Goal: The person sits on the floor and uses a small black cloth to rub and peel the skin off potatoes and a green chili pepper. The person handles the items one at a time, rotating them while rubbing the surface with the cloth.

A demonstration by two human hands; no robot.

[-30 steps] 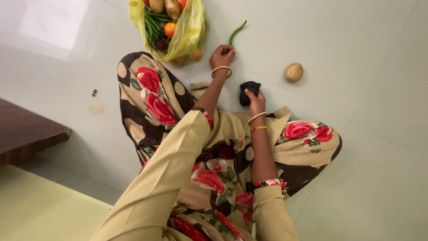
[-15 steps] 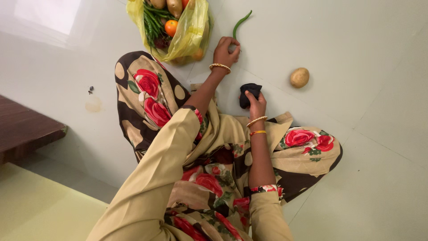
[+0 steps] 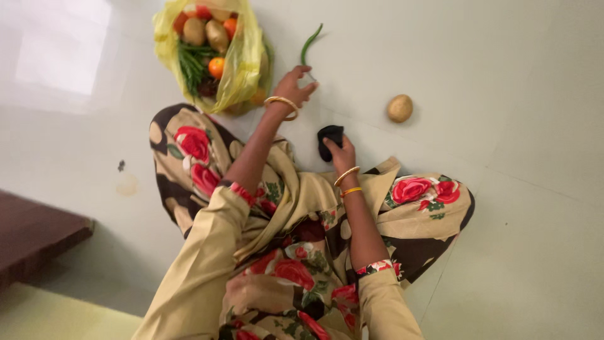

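The left hand reaches far forward on a nearly straight arm, palm down, its fingers curled loosely together with the tips low by the floor, and a gold bangle circles the wrist. The right hand sits closer to the body, its forearm running almost straight ahead from a bent elbow, the fingers closed in a grip, with two bangles at the wrist. Both upper arms wear short sleeves with floral cuffs.
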